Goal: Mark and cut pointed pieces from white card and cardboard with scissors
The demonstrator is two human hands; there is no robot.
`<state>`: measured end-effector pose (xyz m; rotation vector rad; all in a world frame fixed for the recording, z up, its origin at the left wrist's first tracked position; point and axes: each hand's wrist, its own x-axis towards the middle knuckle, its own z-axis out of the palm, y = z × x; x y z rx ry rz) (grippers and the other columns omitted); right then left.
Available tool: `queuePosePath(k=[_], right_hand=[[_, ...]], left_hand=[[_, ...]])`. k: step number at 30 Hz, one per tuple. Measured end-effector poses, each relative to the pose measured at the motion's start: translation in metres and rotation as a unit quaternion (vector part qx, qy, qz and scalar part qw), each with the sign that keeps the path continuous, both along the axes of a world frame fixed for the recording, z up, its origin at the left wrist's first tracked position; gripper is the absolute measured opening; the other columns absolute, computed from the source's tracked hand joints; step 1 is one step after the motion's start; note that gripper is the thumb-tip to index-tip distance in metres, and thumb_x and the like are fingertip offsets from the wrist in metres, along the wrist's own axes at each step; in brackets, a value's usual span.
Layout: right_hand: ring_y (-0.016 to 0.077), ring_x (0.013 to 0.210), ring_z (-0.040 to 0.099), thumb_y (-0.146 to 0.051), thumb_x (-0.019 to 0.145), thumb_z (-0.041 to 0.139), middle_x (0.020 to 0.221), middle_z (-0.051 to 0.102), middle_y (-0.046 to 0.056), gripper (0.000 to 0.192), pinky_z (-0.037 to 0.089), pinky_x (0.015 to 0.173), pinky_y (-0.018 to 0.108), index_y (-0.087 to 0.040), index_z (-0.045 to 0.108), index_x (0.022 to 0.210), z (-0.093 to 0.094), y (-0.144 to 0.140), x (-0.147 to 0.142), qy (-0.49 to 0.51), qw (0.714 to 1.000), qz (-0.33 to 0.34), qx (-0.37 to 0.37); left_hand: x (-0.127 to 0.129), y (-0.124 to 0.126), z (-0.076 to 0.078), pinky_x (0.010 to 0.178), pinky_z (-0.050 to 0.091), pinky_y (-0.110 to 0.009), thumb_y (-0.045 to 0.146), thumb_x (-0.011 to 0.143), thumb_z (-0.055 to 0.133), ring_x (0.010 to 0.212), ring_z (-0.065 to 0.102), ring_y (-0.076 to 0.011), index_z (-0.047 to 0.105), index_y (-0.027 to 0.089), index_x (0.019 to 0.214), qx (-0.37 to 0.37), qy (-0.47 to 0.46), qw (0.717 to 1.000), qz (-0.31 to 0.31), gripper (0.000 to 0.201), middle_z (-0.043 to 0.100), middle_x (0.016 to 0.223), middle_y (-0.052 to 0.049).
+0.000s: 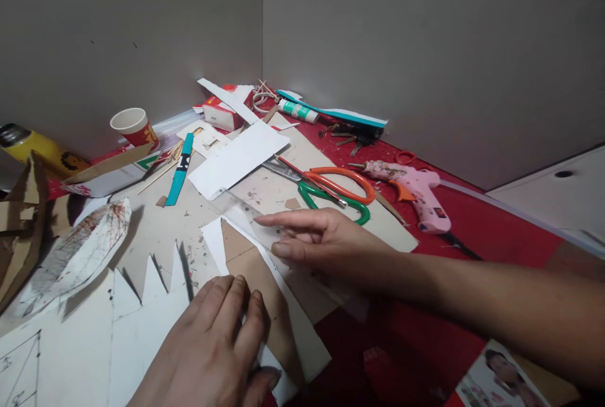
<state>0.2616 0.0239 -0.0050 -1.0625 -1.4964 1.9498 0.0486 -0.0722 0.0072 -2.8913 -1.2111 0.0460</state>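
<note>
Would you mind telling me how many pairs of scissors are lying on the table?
2. The orange-handled scissors and green-handled scissors lie crossed together just beyond the right hand, left of the pink glue gun. Others may be hidden under the paper scraps.

Red surface (501,237) running from centre to lower right, meeting grey walls. Lying on it: large cardboard sheet (265,196) at centre, pink glue gun (418,189) at right, scissors (331,188) with orange and green handles on the sheet, paper cup (133,125) standing upper left, glue stick (297,111) and red-white box (222,112) sitting at top centre.
</note>
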Motion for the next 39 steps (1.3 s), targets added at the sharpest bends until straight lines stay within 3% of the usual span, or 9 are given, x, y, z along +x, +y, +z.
queuePosePath(k=[6,11,15,20,23,27,31,36,39], right_hand=[[0.0085,0.046,0.037,-0.027,0.087,0.06,0.056,0.046,-0.007,0.047,0.031,0.043,0.019,-0.021,0.06,0.134,0.004,-0.006,-0.003,-0.069,0.997,-0.001,-0.032],[0.0147,0.074,0.059,-0.026,0.088,0.056,0.088,0.067,0.005,0.045,0.048,0.064,0.025,-0.013,0.062,0.131,0.005,-0.014,-0.002,-0.084,0.994,0.045,0.049],[0.0152,0.071,0.057,-0.029,0.09,0.054,0.084,0.066,0.005,0.048,0.047,0.064,0.027,-0.011,0.059,0.134,-0.001,-0.019,-0.002,-0.088,0.984,0.095,0.124],[0.0119,0.066,0.052,-0.016,0.087,0.054,0.082,0.064,0.002,0.052,0.043,0.061,0.025,-0.014,0.051,0.14,-0.008,-0.023,-0.002,-0.062,0.974,0.137,0.169],[0.0107,0.064,0.051,-0.015,0.085,0.055,0.077,0.059,-0.002,0.057,0.042,0.06,0.024,-0.013,0.048,0.141,-0.008,-0.021,-0.002,-0.036,0.985,0.1,0.134],[0.0082,0.058,0.049,-0.015,0.081,0.061,0.075,0.054,-0.005,0.065,0.039,0.052,0.02,-0.018,0.043,0.143,0.0,-0.013,-0.003,-0.023,1.0,-0.005,0.021],[0.0067,0.055,0.049,-0.013,0.077,0.067,0.078,0.057,-0.005,0.073,0.038,0.047,0.017,-0.025,0.041,0.145,0.005,-0.006,-0.003,-0.014,0.997,-0.079,-0.009],[0.0072,0.058,0.053,-0.016,0.074,0.073,0.076,0.061,-0.005,0.067,0.043,0.053,0.018,-0.02,0.05,0.137,0.006,-0.003,0.0,0.005,0.995,-0.094,-0.022],[0.0077,0.054,0.051,-0.021,0.074,0.076,0.071,0.063,-0.005,0.046,0.039,0.05,0.019,-0.019,0.059,0.117,0.008,-0.004,0.001,-0.011,0.997,-0.068,-0.044]], left_hand=[[-0.002,-0.002,-0.003,0.081,0.063,-0.047,0.049,0.079,0.069,0.104,0.071,-0.0391,0.069,0.009,0.119,0.037,-0.013,0.999,-0.016,0.056,0.071,0.12,-0.023],[-0.002,0.0,0.004,0.078,0.064,-0.045,0.046,0.072,0.076,0.101,0.072,-0.0391,0.07,0.007,0.114,0.032,-0.027,0.999,-0.02,0.058,0.072,0.116,-0.024],[-0.003,0.001,0.015,0.085,0.062,-0.041,0.035,0.063,0.082,0.105,0.071,-0.0353,0.067,0.007,0.109,0.005,-0.039,0.999,0.009,0.055,0.072,0.118,-0.023],[-0.008,0.006,0.017,0.081,0.063,-0.038,0.029,0.064,0.075,0.1,0.073,-0.0315,0.066,0.008,0.111,-0.04,-0.073,0.996,0.03,0.052,0.074,0.115,-0.021],[-0.012,0.01,0.019,0.08,0.063,-0.036,0.031,0.072,0.07,0.1,0.073,-0.0294,0.066,0.012,0.115,-0.065,-0.086,0.994,0.032,0.047,0.074,0.117,-0.017],[-0.015,0.01,0.026,0.083,0.062,-0.04,0.033,0.079,0.066,0.108,0.07,-0.0309,0.069,0.017,0.114,-0.065,-0.083,0.994,0.036,0.039,0.07,0.125,-0.014],[-0.014,0.01,0.023,0.083,0.062,-0.044,0.034,0.079,0.065,0.108,0.07,-0.0338,0.071,0.015,0.116,-0.046,-0.06,0.997,0.013,0.042,0.069,0.126,-0.016],[-0.015,0.01,0.021,0.079,0.063,-0.045,0.033,0.08,0.064,0.106,0.07,-0.0359,0.07,0.015,0.117,-0.038,-0.056,0.998,0.002,0.041,0.069,0.125,-0.016],[-0.021,0.009,0.025,0.076,0.064,-0.037,0.033,0.084,0.062,0.1,0.073,-0.0299,0.065,0.022,0.118,-0.079,-0.141,0.985,0.062,0.036,0.074,0.118,-0.011]])
